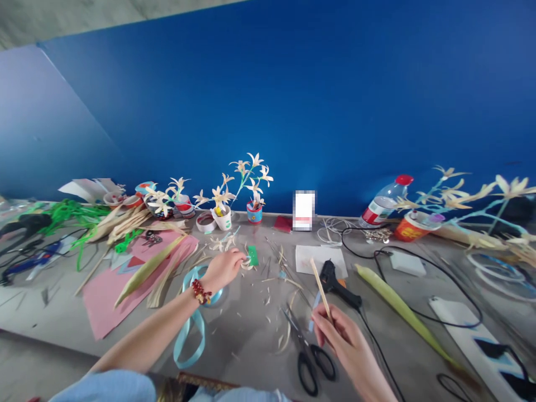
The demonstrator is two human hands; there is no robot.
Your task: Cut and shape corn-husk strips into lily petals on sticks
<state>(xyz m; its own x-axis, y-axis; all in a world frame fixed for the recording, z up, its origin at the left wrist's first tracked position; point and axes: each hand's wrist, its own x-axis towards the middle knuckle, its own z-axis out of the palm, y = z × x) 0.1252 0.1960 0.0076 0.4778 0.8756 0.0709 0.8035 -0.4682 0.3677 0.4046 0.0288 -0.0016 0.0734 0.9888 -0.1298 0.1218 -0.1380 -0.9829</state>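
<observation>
My left hand (226, 269), with a red bead bracelet (201, 292) at its wrist, has its fingertips pinched together over pale petal-like pieces (248, 266) beside a small green card (253, 255). What lies between those fingertips is hidden. Nearer the front right, my right hand (341, 335) is closed on a thin, pale, flat stick (320, 287) that points up and away. A light blue strip (314, 314) shows beside its fingers; whether they hold it I cannot tell. Black-handled scissors (310, 352) lie just left of this hand, and a black glue gun (335, 282) lies beyond it.
Light blue ribbon (189, 335) loops under my left forearm. Pink sheets (103, 304) and husks (153, 268) spread leftward. Pale flowers stand in a white cup (225, 219) and an orange cup (412, 226). A bottle (381, 206), black cable (456, 324) and power strip (460, 329) are right.
</observation>
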